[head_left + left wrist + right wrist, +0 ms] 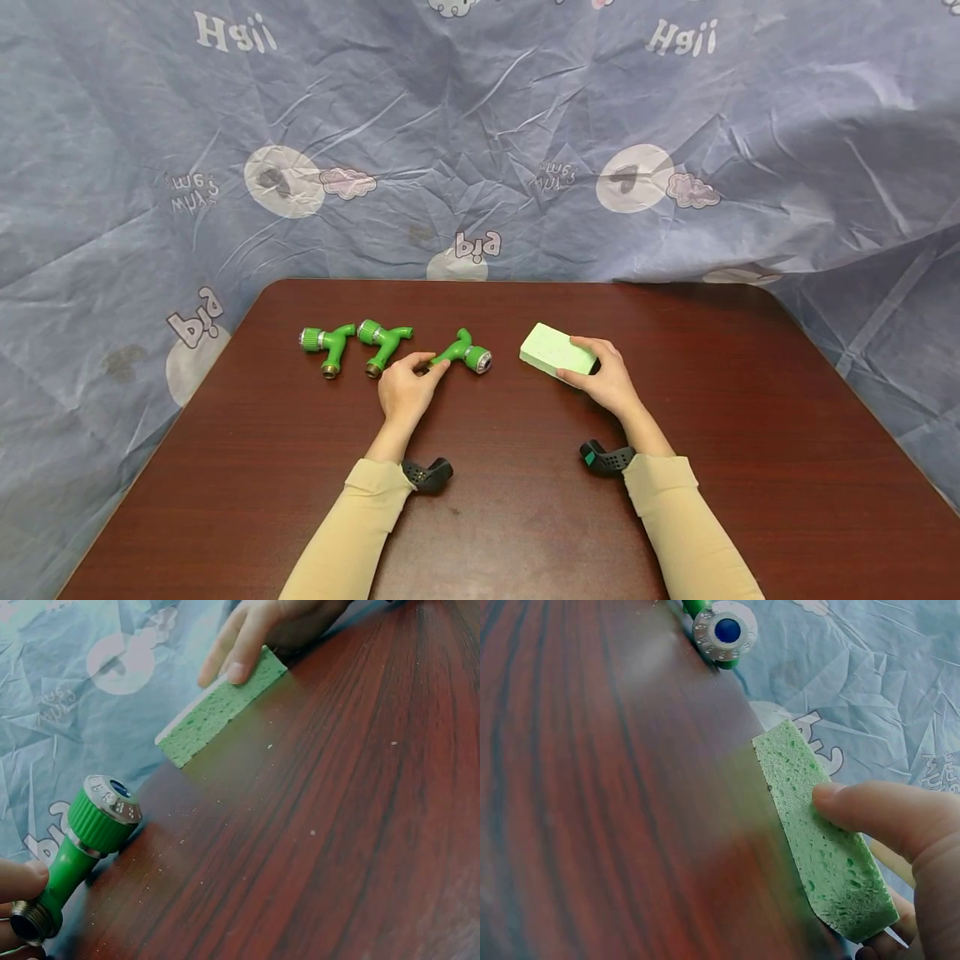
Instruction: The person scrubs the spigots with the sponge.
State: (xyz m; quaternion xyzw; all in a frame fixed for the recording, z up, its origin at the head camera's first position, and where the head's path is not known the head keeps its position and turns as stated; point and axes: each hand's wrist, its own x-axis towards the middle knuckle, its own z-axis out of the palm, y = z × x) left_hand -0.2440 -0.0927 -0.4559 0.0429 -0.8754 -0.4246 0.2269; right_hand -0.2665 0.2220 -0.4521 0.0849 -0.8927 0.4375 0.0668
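My left hand (405,392) pinches a green tap (456,351) near its threaded end, between thumb and fingers. This tap has a ribbed green knob (96,823) with a silver cap, turned to the right. In the left wrist view the open brass thread (30,921) shows just below my thumb. My right hand (609,382) holds a pale green sponge (553,350) by its right end, the thumb on the near side and the fingers over the far side. Pores dot the sponge's side face (821,832) in the right wrist view.
Two more green taps, one at the far left (327,343) and one beside it (384,342), lie on the dark red-brown table (517,517). Behind the table's back edge hangs a creased blue-grey printed cloth (480,125). Both wrists wear black bands.
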